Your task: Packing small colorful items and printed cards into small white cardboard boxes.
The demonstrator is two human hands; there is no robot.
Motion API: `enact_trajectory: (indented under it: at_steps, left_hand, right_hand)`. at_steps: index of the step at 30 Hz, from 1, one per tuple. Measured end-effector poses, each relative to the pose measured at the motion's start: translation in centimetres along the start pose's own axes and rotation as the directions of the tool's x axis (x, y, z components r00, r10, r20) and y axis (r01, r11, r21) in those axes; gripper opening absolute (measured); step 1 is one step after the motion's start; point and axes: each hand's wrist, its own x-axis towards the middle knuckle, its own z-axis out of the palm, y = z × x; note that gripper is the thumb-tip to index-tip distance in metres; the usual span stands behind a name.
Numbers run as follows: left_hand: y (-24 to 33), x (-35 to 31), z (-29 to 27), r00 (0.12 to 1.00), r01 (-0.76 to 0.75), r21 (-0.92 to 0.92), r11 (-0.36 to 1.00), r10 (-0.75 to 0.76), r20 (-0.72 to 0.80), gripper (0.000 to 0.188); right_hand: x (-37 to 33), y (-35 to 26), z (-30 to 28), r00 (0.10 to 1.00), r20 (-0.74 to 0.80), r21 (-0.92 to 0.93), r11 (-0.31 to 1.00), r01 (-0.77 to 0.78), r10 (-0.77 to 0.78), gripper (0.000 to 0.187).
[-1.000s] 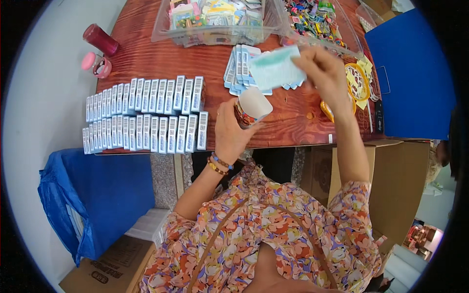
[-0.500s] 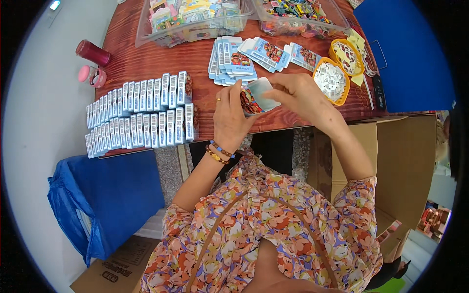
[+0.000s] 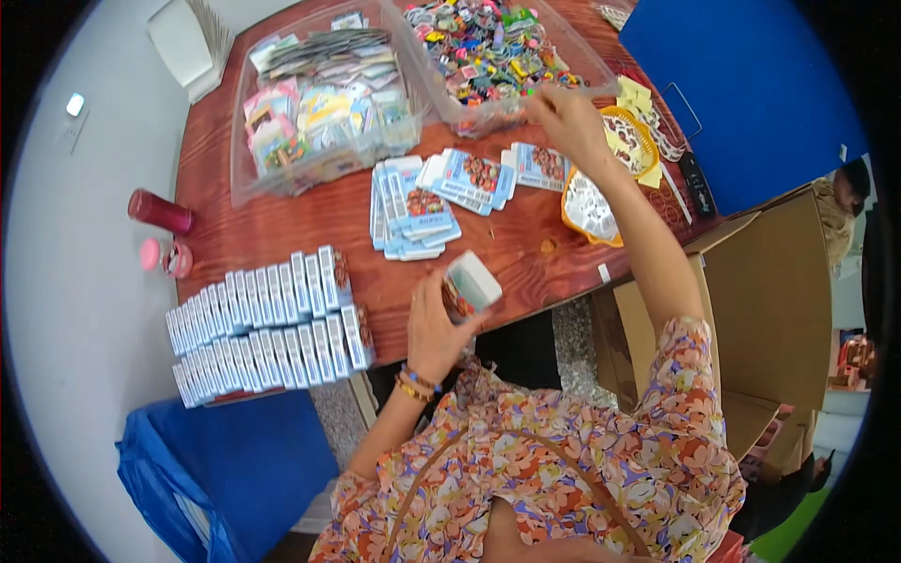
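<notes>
My left hand is wrapped round a small printed carton, its open end turned up and its pale inside showing. My right hand is stretched out over the near right corner of a clear plastic bin full of small colourful trinkets. Its fingers are bent and drawn together; whether anything is between them is hidden. Beyond the carton lie flat, unfolded cartons in overlapping piles. To the left, filled-out cartons stand on edge in two tight rows.
A second clear bin holds flat packets. Yellow baskets with small white pieces sit under my right forearm. A red cup and pink-lidded jar stand at the left. Below right is an open cardboard box; a blue panel rises at the right.
My right hand has left the carton and reached away to the trinket bin. The carton stays in my left hand. The view has shifted, showing more of both bins.
</notes>
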Motion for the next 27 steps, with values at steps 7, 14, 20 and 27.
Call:
enact_trajectory:
  at_steps: [7,14,20,27]
  left_hand:
    - [1.2,0.6,0.2,0.994,0.022,-0.109,0.994,-0.010,0.105,0.080]
    - [-1.7,-0.8,-0.3,0.994,0.066,-0.140,0.988,-0.053,0.096,0.091]
    - [-3.0,-1.3,0.7,0.997,-0.073,-0.198,0.977,0.078,0.015,0.095]
    - [-3.0,-1.2,0.8,0.998,-0.055,-0.218,0.974,0.060,0.015,0.097]
  right_hand:
    - [14.5,11.6,6.5,0.954,0.270,-0.405,0.914,-0.007,0.127,0.029]
    - [18.9,10.2,9.3,0.889,0.295,-0.578,0.806,-0.127,0.351,0.036]
    - [18.7,10.9,9.2,0.761,0.570,-0.528,0.848,0.049,0.311,0.040]
    - [18.7,10.7,9.9,0.780,0.525,-0.560,0.828,0.016,0.340,0.039]
